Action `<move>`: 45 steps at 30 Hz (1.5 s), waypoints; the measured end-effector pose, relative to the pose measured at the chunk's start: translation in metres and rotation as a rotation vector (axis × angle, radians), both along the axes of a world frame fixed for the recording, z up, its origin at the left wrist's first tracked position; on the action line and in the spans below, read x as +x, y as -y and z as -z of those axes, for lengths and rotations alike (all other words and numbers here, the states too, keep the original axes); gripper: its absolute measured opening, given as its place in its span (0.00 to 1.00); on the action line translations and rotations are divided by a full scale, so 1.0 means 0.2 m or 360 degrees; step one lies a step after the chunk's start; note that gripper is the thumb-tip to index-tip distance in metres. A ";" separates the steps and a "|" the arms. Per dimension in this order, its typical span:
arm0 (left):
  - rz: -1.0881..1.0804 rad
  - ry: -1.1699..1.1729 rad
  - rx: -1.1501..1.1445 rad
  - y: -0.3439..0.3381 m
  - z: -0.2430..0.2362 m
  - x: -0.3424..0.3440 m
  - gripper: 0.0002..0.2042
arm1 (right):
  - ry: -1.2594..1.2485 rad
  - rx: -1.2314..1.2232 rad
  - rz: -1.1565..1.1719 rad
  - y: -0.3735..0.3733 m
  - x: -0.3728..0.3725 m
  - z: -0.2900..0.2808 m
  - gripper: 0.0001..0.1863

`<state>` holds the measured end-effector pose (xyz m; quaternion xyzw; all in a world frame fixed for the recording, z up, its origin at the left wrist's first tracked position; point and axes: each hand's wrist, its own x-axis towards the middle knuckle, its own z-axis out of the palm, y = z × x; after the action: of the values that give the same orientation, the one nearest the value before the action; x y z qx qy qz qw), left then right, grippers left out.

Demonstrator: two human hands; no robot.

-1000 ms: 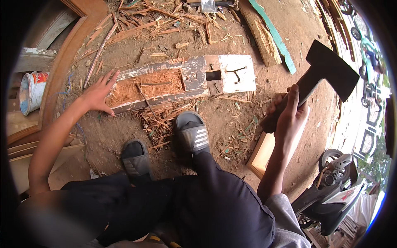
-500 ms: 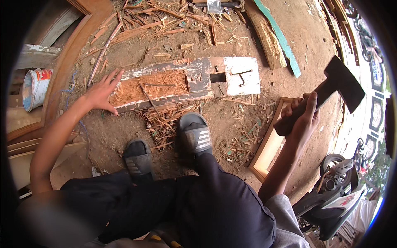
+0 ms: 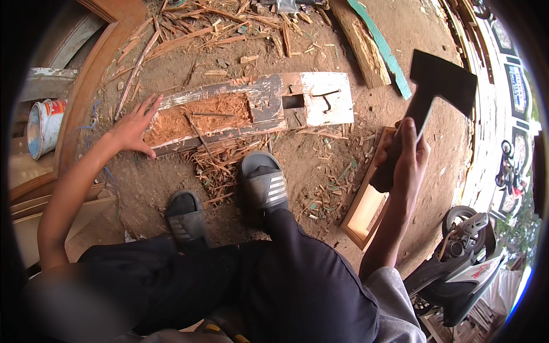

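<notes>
Left hand (image 3: pixel 132 130) sits a bit past 9 o'clock in the head view (only view here), fingers spread wide, thumb out, laid against the 9 o'clock end of a long, paint-flaked grey-brown and white wooden board (image 3: pixel 243 106); it isn't closed around anything. Right hand (image 3: pixel 410 157), at 3 o'clock, is wrapped tight around the handle of a dark, broad-bladed hatchet (image 3: pixel 443 80), head up toward 2 o'clock, well apart from the board. Board itself lies on the brown dirt ground (image 3: pixel 143 183), around 11 to 12 o'clock. Progress-wise I'd call it partway: the 9 o'clock half is hacked down to rough orange wood, with a heap of reddish-brown wood chips (image 3: pixel 216 166) just below it, but the 3 o'clock half still has its paint, plus a dark rectangular cut-out (image 3: pixel 293 102) and bent dark nails (image 3: pixel 327 103) on the white end. Thin dark rods (image 3: pixel 197 134) lie over the gouged bit, sticks or nails, can't tell. Containers: a white bucket with a red-orange patch (image 3: pixel 51 134) at 9 o'clock, seemingly tipped; bluish staining inside, can't make out any contents. Near 4 o'clock, a pale rectangular wooden frame (image 3: pixel 365 210), maybe a shallow box; the right forearm (image 3: pixel 394 223) hides part, so no idea whether it has a bottom.
</notes>
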<state>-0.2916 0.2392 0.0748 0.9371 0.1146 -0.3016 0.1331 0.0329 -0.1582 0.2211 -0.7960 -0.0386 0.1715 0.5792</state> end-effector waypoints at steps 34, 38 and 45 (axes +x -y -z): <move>0.0000 -0.0108 0.0058 0.03 -0.04 0.06 0.77 | -0.0109 0.0187 0.0231 0.21 0.04 0.03 0.17; 0.0009 -0.0124 0.0063 0.05 -0.03 0.09 0.76 | 0.0337 0.0649 0.0487 0.08 0.13 -0.08 0.17; -0.0002 -0.0090 0.0063 0.05 -0.01 0.10 0.77 | -0.0343 -0.0351 -0.0205 0.05 -0.11 0.45 0.14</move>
<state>-0.2712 0.2295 0.0772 0.9306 0.1248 -0.3255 0.1115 0.0115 -0.1692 0.1313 -0.8276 -0.0081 0.2959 0.4769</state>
